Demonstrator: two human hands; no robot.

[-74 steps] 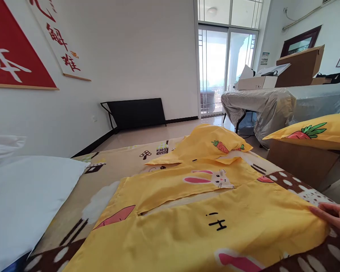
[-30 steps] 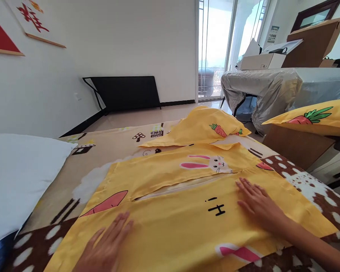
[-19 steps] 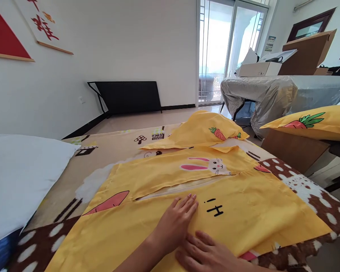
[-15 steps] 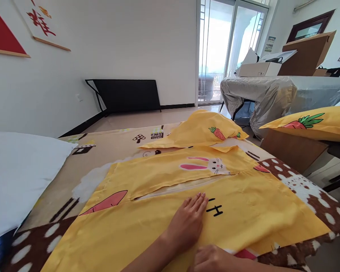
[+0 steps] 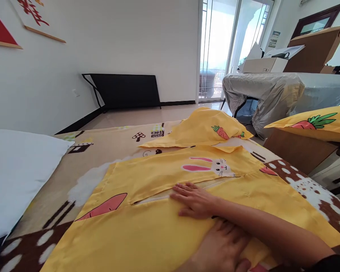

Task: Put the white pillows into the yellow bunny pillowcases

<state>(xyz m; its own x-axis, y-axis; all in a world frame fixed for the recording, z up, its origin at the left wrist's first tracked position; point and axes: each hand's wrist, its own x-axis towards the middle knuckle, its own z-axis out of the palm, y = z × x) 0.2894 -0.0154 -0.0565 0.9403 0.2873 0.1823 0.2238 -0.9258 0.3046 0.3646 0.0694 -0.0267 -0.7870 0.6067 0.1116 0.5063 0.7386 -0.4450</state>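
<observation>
A yellow pillowcase [image 5: 116, 234] with rabbit and carrot prints lies flat in front of me, a long zippered slit [image 5: 155, 197] gaping across it. My right hand [image 5: 194, 201] reaches in from the right and rests palm down by the slit's edge, fingers stretched out with nothing in them. Below it, my left hand [image 5: 222, 241] is on the cloth, its fingers extended and partly under my right forearm. It is slightly blurred, and no object shows in it.
Beyond lies another crumpled yellow cover [image 5: 198, 126] on the patterned blanket [image 5: 121, 139]. A white pillow [image 5: 22, 177] is at the left, a yellow carrot-print pillow [image 5: 323, 122] at the right. Boxes [image 5: 263, 65] stand on a plastic-covered table [image 5: 260, 83] behind.
My right hand has moved up and left from the bottom edge to the slit, opening out flat. My left hand has slid down and right, beneath the right forearm. The view shifted slightly.
</observation>
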